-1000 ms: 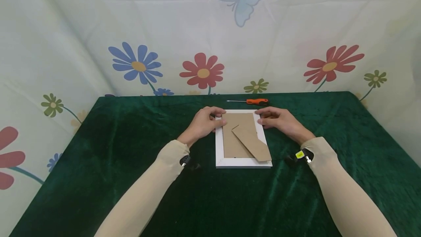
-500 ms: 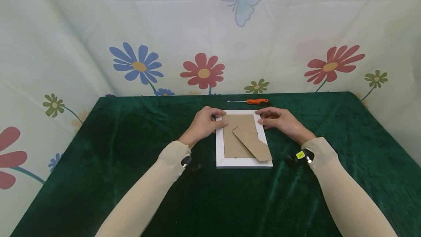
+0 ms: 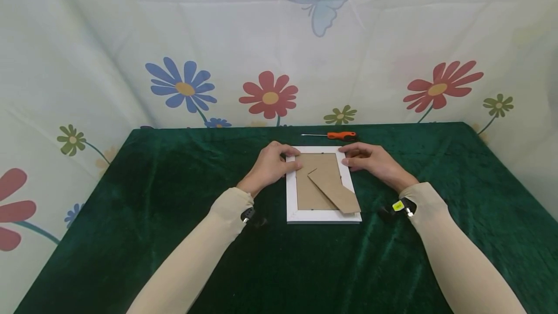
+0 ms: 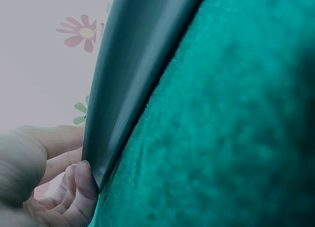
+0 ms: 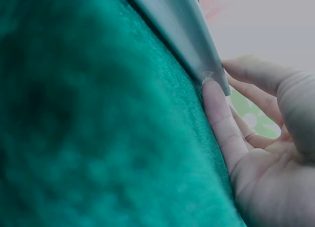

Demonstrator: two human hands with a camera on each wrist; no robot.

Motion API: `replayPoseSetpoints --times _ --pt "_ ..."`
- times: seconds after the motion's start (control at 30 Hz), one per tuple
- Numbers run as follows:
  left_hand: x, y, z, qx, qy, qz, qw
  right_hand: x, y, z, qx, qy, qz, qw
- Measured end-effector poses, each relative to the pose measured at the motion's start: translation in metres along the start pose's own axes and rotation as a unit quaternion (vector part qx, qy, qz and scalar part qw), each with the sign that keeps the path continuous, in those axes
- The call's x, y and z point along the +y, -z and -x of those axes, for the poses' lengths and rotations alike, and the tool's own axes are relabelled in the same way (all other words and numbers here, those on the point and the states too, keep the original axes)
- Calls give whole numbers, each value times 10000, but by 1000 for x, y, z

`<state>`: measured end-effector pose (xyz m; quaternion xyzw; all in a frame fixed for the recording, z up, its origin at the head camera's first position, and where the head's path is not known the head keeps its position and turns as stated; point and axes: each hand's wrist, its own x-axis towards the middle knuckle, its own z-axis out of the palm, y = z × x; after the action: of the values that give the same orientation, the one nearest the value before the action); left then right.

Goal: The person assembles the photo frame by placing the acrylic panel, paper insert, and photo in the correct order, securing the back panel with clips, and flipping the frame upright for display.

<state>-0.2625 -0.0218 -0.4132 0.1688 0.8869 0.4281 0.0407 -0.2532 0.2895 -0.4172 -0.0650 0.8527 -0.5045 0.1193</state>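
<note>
A person's two arms in beige sleeves [image 3: 187,251] reached in from the lower edge of the head view, slanting inward until both hands met a white picture frame [image 3: 291,190]. The picture frame lay near the middle of the view on a bench [image 3: 174,236] covered in green cloth, its brown backing board [image 3: 306,193] facing up. A brown stand leg [image 3: 337,190] slanted across that board toward the lower right corner of the picture frame.

The left hand [image 3: 271,163] held the picture frame near its upper left corner, wrist bent inward. Its fingers were nearly closed together on the edge, the thumb lying over the rim with its tip on the backing board. In the left wrist view a fingertip [image 4: 86,180] touched the side.

The right hand [image 3: 374,160] mirrored it at the upper right corner, its fingers only slightly parted and pinching the edge, the thumb a little below the index finger. In the right wrist view one finger [image 5: 219,109] pressed against the side.

An orange-handled screwdriver [image 3: 342,135] lay just beyond the top edge of the picture frame.
</note>
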Motion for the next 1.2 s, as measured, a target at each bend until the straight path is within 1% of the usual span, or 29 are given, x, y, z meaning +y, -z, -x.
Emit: replayPoseSetpoints --times 0.6,0.87,1.2 --pt "-3 -1 1 162 22 204 9997 1 1 0 -54 91 -63 9999" --pt "-3 1 1 255 90 246 9993 1 1 0 -45 76 -71 9999" --pt "-5 5 3 371 60 411 9984 2 0 -1 -21 80 -70 9999"
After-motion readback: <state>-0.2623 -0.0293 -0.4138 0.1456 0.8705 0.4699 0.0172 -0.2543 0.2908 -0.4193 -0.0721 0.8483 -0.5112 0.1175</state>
